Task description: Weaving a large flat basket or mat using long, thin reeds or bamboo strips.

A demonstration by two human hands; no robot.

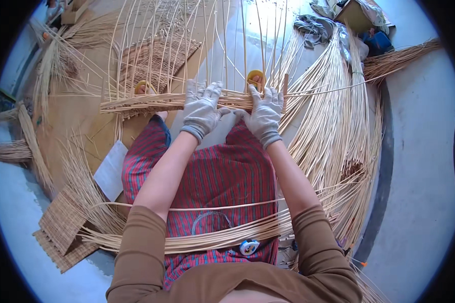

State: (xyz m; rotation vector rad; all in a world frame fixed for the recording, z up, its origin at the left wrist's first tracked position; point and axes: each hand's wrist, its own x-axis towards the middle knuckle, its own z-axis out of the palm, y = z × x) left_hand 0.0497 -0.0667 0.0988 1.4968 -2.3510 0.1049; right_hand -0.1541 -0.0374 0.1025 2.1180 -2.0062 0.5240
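White work gloves cover both my hands. My left hand lies over the middle of a long, narrow strip of wicker weaving, fingers across its top and thumb on the near side. Farther right, my right hand grips the same weaving near its right end, its thumb pointing toward the left one. Upright wicker stakes rise from the weaving and spread away from me. A long loose rod runs out from its right end. The undersides of both hands are hidden.
A bundle of rods crosses my lap over a red striped cloth, with a tape measure beside it. Long pale rods fan out on the right. Woven panels lie beyond the weaving and at lower left.
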